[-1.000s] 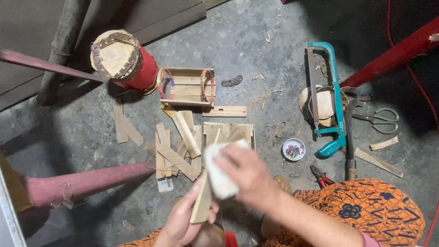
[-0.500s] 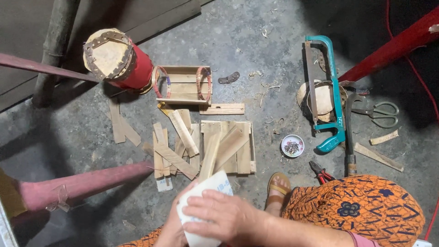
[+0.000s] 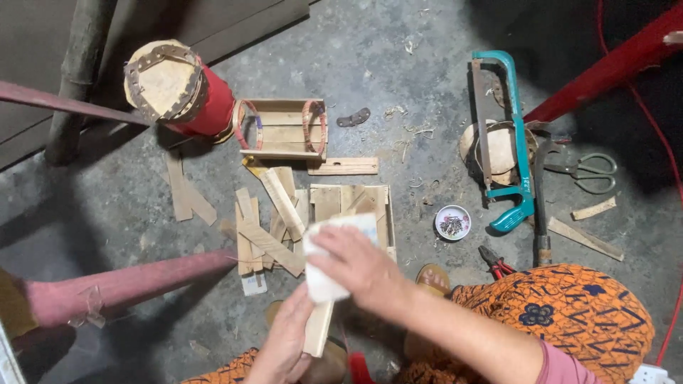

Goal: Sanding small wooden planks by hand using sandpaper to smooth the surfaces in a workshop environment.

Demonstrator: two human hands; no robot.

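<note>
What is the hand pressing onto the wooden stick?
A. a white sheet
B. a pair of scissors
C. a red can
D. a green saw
A: the right hand presses a white sheet onto the wooden stick, which the left hand holds from below.

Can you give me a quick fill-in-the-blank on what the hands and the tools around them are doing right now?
1. The right hand presses a folded white sheet against a ____ strip.
2. The left hand grips that strip at its ____ end.
3. The hacksaw lying on the floor has a ____ frame.
4. The small round dish sits just to the ____ of the hacksaw's handle.

Missing words: wooden; lower; teal; left
</note>
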